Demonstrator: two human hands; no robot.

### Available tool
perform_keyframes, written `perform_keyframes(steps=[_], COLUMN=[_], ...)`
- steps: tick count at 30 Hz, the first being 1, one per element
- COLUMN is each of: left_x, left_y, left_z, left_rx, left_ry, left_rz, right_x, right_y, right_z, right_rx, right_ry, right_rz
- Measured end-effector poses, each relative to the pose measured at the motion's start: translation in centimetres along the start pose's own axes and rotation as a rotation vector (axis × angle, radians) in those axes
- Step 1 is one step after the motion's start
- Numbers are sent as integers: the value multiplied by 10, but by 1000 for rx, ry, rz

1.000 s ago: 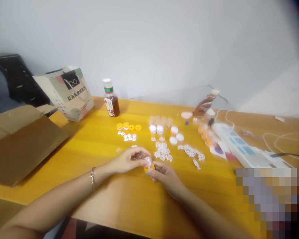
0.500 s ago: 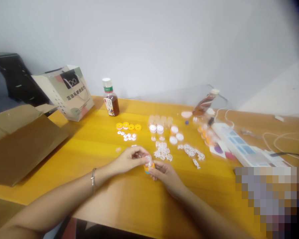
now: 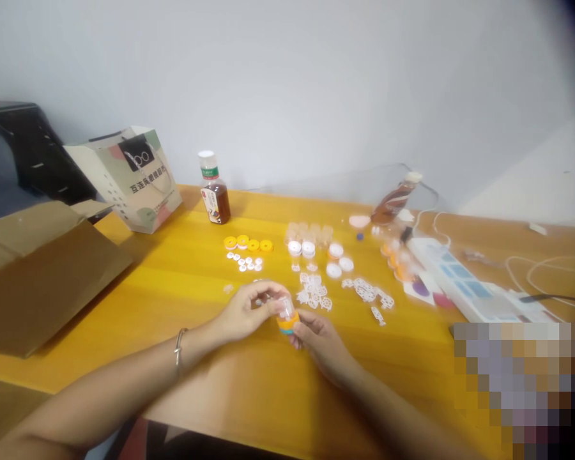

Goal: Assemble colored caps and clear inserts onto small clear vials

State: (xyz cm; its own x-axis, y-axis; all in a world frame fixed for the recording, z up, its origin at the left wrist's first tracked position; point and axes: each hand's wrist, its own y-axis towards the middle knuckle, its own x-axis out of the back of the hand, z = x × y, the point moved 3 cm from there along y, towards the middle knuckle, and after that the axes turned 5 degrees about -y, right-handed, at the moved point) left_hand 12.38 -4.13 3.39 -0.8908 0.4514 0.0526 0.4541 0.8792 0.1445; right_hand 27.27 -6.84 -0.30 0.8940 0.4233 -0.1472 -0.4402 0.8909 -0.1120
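Between both hands is a small capsule-like piece [image 3: 288, 322] with a clear dome on top and an orange and teal base. My left hand [image 3: 246, 312] pinches the clear dome from above with thumb and fingers. Thumb and fingers of my right hand [image 3: 324, 342] close round the base from the right. Just beyond them lie white cut-out plastic parts [image 3: 314, 291], with more white parts [image 3: 367, 289] to the right. Farther back are yellow rings [image 3: 253, 245], small white discs [image 3: 249, 263] and white round caps [image 3: 308, 248]. Fingers hide part of the capsule-like piece.
An open cardboard box [image 3: 43, 281] and a paper bag [image 3: 138, 182] stand at left. A bottle of brown drink [image 3: 215, 198] is upright at the back; another bottle [image 3: 395, 199] leans at right. Clear cups [image 3: 311, 232], a power strip [image 3: 460, 275] and white cables [image 3: 546, 275] are also on the table.
My right thumb has shifted slightly to the right on the base, so more of its orange and teal bands shows. Both hands keep their hold; the other things stay put.
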Motion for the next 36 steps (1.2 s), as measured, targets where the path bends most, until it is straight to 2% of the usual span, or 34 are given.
perform_keyframes(steps=[3, 7, 9, 15, 19, 21, 25, 29, 32, 36], left_x=[-1, -13, -17, -22, -22, -22, -18, -16, -13, -10], left_y=[1, 4, 4, -2, -5, -4, -1, 2, 1, -7], left_z=[1, 0, 0, 4, 5, 3, -4, -9, -7, -1], left_rx=[43, 59, 41, -11, -46, -49, -95, -141, -165, -318], left_ry=[-97, -250, -269, -223, -187, -159, 1, 171, 310, 735], left_rz=[-35, 215, 273, 201, 121, 115, 103, 121, 77, -43], right_x=[2, 5, 5, -3, -10, -11, -5, 2, 6, 5], right_y=[1, 2, 2, 0, -2, -2, 0, 2, 4, 4], right_z=[-4, -4, -4, -3, -3, -5, -9, -5, 3, 15], right_rx=[1, 38, 46, 6, -113, -159, -114, 6, 9, 48], right_ry=[19, 6, 11, 251, 450, 507, 486, 286, 122, -103], right_rz=[0, -18, -12, 27, 151, 172, 58, -10, 15, 49])
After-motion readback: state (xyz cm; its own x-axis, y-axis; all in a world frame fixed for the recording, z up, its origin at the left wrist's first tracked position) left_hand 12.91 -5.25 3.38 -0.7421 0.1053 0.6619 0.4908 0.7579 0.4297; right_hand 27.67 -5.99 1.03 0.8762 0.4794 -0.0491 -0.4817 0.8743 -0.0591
